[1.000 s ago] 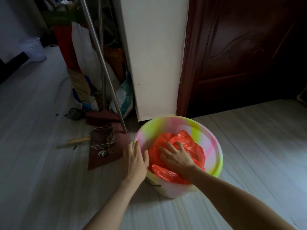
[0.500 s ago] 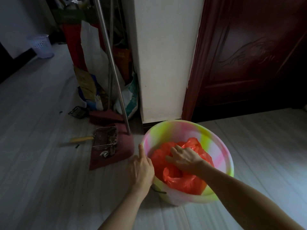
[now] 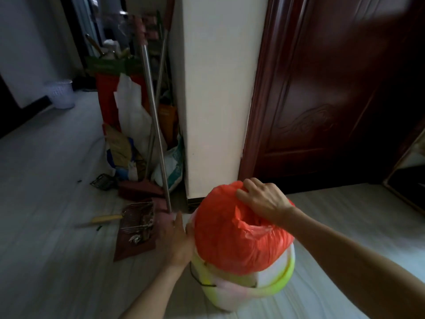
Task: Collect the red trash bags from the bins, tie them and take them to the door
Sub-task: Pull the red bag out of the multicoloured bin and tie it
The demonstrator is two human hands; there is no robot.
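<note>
Between the hands (image 3: pixel 220 222), red bag (image 3: pixel 230 236)

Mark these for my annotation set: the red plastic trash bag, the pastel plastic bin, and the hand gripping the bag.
Red plastic trash bag (image 3: pixel 226 236), head view, bulging front side.
Pastel plastic bin (image 3: pixel 279 287), head view, yellow-green rim.
Right hand (image 3: pixel 264 201), head view, back of hand.

Bag (image 3: pixel 232 236) sits in the bin (image 3: pixel 248 288), its top half above the rim, under the fingers (image 3: pixel 249 192) of my right hand (image 3: pixel 264 201). Left hand (image 3: pixel 176 240) on the bin's left rim, touching the bag's side. Dustpan (image 3: pixel 135 229) on floor just left of my left-hand fingers; pole (image 3: pixel 154 120) rises beyond them. Wall corner (image 3: pixel 216 100) behind the bin; door (image 3: pixel 333 93) beyond my right-hand fingers, to the right.
</note>
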